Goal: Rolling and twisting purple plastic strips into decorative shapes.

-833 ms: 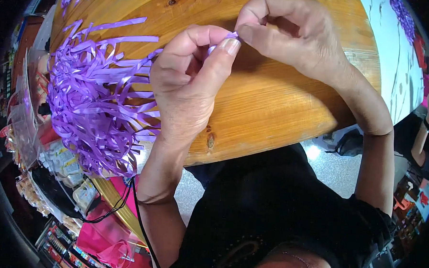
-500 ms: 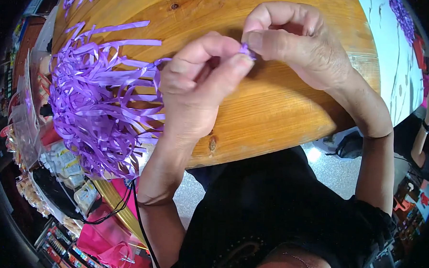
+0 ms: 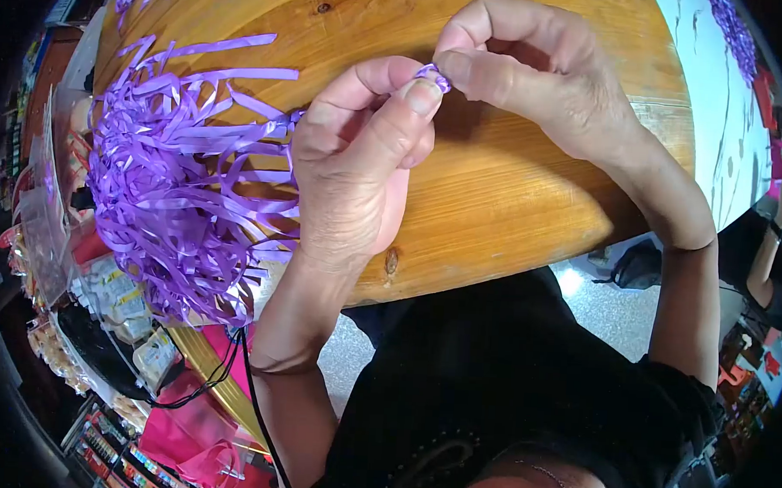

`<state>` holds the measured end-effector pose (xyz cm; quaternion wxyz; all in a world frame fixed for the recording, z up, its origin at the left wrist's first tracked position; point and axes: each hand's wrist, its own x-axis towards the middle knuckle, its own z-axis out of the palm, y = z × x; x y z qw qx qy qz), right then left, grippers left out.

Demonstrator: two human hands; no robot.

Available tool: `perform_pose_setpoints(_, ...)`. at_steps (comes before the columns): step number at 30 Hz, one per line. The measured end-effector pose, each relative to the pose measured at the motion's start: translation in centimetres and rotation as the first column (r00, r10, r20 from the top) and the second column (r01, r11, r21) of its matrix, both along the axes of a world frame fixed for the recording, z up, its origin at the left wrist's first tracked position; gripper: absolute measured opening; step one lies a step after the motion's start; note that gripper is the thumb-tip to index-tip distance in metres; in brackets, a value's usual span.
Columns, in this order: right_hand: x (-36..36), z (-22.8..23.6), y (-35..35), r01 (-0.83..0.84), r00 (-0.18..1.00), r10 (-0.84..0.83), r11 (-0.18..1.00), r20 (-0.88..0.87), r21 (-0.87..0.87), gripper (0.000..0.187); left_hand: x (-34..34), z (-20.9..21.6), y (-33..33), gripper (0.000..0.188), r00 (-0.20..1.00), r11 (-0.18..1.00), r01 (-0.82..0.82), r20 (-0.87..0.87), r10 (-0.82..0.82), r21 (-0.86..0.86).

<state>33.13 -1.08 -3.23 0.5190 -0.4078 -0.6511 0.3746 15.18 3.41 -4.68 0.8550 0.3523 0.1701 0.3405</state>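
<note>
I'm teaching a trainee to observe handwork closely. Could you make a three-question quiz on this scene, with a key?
1. Multiple choice: What does the left hand hold at its fingertips?
A) A pair of scissors
B) A small purple piece
C) A glass cup

2. True or false: The large heap of purple ribbon lies on the person's left side of the left hand.

3. Fill the gap: Beneath the right hand, the brown tabletop shows the grain and knots of ____.

Key: 1. B; 2. True; 3. wood.
</note>
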Motion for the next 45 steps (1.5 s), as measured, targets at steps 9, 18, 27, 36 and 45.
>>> perform_pose_setpoints(9,-0.8,3.8,-2.3,0.266,0.893,-0.273,0.962,0.358,0.07,0.018,0.0,0.2,-0.3,0.015,0.994,0.995,-0.089,-0.052,0.091,0.044)
perform_pose_setpoints(18,-0.7,3.6,-1.9,0.242,0.911,-0.252,0.968,0.325,0.072,0.016,0.0,0.5,-0.3,0.016,0.995,0.993,-0.089,-0.034,0.092,0.077)
perform_pose_setpoints(27,-0.4,4.4,-2.0,0.163,0.795,-0.35,0.91,0.495,0.382,0.014,0.0,0.2,-0.2,0.014,0.987,0.997,-0.07,-0.145,0.071,0.016)
perform_pose_setpoints(36,1.1,0.1,0.9,0.053,0.949,-0.219,0.822,0.228,0.568,0.009,0.0,0.4,-0.3,0.018,0.989,0.999,0.032,-0.148,-0.028,0.024)
perform_pose_setpoints(45,-0.7,2.6,-2.9,0.059,0.934,-0.213,0.883,-0.286,-0.466,0.005,-0.1,0.9,-0.3,0.019,0.985,0.997,0.007,-0.174,0.006,0.075)
